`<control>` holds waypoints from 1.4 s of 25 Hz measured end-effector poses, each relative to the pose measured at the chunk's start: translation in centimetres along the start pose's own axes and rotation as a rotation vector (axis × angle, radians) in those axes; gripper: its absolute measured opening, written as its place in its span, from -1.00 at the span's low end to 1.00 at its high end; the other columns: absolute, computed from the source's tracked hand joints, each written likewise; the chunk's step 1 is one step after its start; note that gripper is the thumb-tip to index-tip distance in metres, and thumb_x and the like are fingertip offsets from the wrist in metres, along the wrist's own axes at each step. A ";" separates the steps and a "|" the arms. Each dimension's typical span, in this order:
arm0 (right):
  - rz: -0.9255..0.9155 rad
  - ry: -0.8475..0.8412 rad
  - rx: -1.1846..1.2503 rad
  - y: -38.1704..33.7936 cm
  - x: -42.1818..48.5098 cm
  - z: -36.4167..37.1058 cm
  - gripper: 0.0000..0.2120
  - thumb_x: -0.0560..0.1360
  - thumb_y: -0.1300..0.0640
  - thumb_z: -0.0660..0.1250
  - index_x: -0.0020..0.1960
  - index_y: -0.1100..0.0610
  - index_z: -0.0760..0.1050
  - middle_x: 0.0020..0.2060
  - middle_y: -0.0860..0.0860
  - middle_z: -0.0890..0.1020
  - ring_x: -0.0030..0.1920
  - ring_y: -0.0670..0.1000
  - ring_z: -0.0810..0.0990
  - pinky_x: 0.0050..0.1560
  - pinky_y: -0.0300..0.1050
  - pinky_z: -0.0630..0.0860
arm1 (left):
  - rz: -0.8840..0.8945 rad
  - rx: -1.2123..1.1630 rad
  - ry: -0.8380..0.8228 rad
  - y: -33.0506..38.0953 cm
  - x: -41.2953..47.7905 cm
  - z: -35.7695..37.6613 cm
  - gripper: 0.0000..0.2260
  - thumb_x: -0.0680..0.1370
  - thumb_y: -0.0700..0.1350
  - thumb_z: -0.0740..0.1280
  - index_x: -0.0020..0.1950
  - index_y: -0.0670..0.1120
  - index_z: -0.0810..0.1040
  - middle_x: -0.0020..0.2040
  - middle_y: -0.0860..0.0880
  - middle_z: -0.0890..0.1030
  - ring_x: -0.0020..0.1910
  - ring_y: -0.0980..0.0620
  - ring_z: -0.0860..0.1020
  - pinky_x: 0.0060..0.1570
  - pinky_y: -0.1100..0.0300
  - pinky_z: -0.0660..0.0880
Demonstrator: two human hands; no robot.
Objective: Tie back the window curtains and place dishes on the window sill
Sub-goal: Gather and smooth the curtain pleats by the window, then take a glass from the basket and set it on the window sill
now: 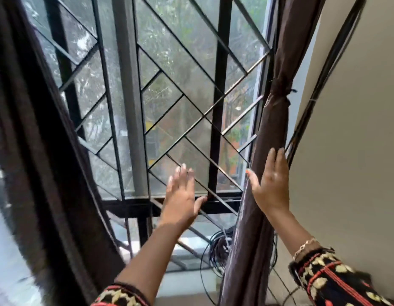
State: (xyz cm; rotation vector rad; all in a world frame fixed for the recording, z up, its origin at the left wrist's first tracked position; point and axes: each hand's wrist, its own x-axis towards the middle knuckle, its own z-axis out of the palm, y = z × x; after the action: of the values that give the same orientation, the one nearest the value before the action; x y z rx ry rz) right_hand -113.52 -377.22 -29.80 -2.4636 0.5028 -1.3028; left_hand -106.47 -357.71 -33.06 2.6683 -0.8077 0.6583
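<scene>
Two curtains frame the window: the right curtain point(273, 120) hangs already cinched by a tie point(280, 93), its long axis running steeply up the frame's right edge, while the left curtain point(26, 151) hangs loose and well apart at the far left. The right hand point(272, 184) lies flat against the right curtain's lower folds, grip spread and pinching nothing. The left hand point(180, 195), also spread and empty, hovers before the window grille point(169, 96), nearer the untied curtain, above the window sill point(187, 281) with coiled cables point(218, 248).
</scene>
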 end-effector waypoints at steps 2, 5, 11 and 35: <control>-0.004 -0.079 -0.036 0.2 -3.9 2.0 -0.25 0.49 0.01 0.31 0.47 0.35 0.02 0.46 0.33 0.04 0.48 0.26 0.04 0.47 0.07 -0.04 | -0.063 0.010 -0.062 -1.5 -3.7 2.5 -0.28 0.56 0.20 0.03 0.49 -0.15 -0.27 0.50 -0.13 -0.31 0.45 -0.10 -0.38 0.40 0.06 -0.34; 0.002 -0.298 -0.164 1.4 -10.0 4.8 -0.24 0.53 -0.05 0.21 0.48 0.32 -0.08 0.48 0.27 -0.04 0.50 0.21 -0.06 0.47 0.06 -0.10 | -0.094 0.124 -0.153 -3.6 -9.3 6.2 -0.27 0.57 0.23 -0.02 0.41 -0.14 -0.41 0.45 -0.12 -0.40 0.34 -0.14 -0.49 0.35 0.01 -0.46; -0.081 -0.678 -0.432 3.1 -20.3 8.5 -0.27 0.57 -0.17 -0.08 0.47 0.32 -0.25 0.48 0.24 -0.18 0.49 0.20 -0.19 0.46 0.07 -0.18 | -0.086 0.173 -0.303 -6.2 -21.0 9.4 -0.23 0.52 0.28 0.09 0.50 -0.16 -0.12 0.48 -0.13 -0.19 0.50 -0.14 -0.12 0.45 -0.07 -0.16; 0.573 -1.316 0.595 0.8 -23.8 24.8 -0.50 0.60 -0.07 0.02 0.50 -0.02 0.04 0.49 -0.09 0.11 0.48 -0.05 0.09 0.41 -0.15 -0.01 | -0.816 -0.324 -0.549 -14.3 -19.1 19.9 -0.32 0.59 0.14 0.07 0.50 -0.19 -0.19 0.53 -0.12 -0.18 0.51 -0.03 -0.20 0.45 0.15 -0.17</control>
State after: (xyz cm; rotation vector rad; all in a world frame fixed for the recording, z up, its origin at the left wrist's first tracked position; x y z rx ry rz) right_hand -105.44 -364.81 -60.85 -1.8745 0.3144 0.4209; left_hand -105.55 -345.15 -61.47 2.5467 0.1224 -0.3789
